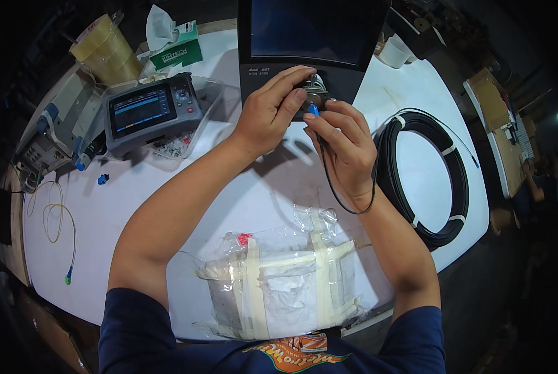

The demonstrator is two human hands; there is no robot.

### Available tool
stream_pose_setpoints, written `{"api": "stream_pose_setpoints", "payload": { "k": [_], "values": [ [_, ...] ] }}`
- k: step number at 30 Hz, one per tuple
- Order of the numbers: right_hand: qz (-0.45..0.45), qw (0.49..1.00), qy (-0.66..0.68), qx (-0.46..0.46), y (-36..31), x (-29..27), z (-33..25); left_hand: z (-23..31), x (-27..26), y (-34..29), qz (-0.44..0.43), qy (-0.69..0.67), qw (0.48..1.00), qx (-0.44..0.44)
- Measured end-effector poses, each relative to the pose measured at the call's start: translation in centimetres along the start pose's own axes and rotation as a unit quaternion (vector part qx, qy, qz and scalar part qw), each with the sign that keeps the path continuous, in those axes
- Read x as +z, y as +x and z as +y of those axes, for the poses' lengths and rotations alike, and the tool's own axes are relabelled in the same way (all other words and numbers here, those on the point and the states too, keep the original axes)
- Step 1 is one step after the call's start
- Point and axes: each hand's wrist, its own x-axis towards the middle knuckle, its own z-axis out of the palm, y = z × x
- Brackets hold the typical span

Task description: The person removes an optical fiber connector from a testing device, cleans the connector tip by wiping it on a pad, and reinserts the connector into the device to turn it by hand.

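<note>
The black monitor stands in front; the left hand is half curled, its grip unclear; the right hand is pinched closed; between them is the metal fitting; just below it, the pinched blue connector.

Black coil blocking right, open tabletop mid-left

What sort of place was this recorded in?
Likely a fibre-optic cable workshop, judging by the coil of black cable, the lit-screened device and the blue connector held in the right hand.
</note>
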Motion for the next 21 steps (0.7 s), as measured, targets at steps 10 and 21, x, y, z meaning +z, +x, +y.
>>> {"api": "stream_pose_setpoints", "payload": {
  "k": [10, 21],
  "values": [
    [0.001, 1.0, -0.021, 0.0, -0.2, 0.2, 0.6, 0.4, 0.4, 0.1, 0.014, -0.011, 1.0, -0.023],
    [0.015, 0.998, -0.023, 0.056, 1.2, 0.6, -0.4, -0.3, 0.1, -0.1, -0.007, -0.019, 0.999, -0.042]
  ]
}}
